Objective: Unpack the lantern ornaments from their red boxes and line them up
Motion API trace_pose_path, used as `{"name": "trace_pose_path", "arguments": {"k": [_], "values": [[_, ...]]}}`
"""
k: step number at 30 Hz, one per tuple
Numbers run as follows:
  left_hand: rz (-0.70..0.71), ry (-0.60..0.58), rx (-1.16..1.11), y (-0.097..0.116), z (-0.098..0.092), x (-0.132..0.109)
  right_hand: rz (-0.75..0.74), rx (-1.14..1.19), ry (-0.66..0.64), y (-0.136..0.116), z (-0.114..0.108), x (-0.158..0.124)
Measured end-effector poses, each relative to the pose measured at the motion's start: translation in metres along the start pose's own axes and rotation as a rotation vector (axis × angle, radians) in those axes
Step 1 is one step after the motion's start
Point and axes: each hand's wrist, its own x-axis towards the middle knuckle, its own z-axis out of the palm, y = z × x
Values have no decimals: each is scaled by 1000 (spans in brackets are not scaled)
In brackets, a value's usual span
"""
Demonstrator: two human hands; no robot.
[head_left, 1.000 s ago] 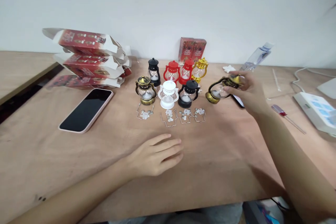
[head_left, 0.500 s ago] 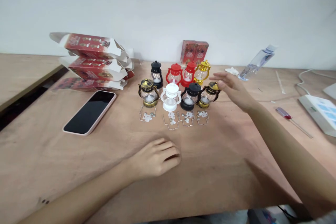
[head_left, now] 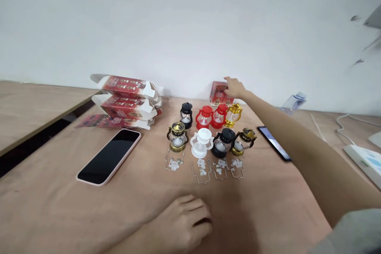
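My left hand (head_left: 189,220) rests on the table near the front, its fingers loosely curled, with nothing visible in them. My right hand (head_left: 235,88) reaches to the wall, thumb and index finger apart, at the top of the right one of two small red boxes (head_left: 218,92). It partly hides that box; whether the fingers press on it is unclear. In front stand small lanterns: white (head_left: 202,143), red (head_left: 204,117), gold (head_left: 233,115), black (head_left: 224,143) and bronze (head_left: 177,137). Before the front row lie bent wires (head_left: 200,181) with small metal parts (head_left: 174,164).
Open red cartons (head_left: 127,105) are stacked at the back left. A pink-edged phone (head_left: 109,158) lies at left and a dark phone (head_left: 274,143) beside my right arm. A clear bottle (head_left: 294,102) and a white device (head_left: 364,164) with a cable stand at right.
My right hand has moved from the right bronze lantern back to the small boxes. The dark phone now shows beside my arm. The view has tilted upward; my left hand stays curled on the table.
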Motion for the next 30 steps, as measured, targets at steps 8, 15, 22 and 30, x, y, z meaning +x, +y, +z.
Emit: {"name": "trace_pose_path", "arguments": {"k": [8,15,22,30], "values": [[6,23,-12,-1,4,-2,15,-125,-44,-9,16,18],[30,77,20,-1,-2,0,-83,-101,127,-32,2,-8],[-182,310,-58,4,-15,2,-103,568,596,-49,-60,-114],[-580,643,-377,4,-9,3,214,1311,266,-97,-12,-309]]}}
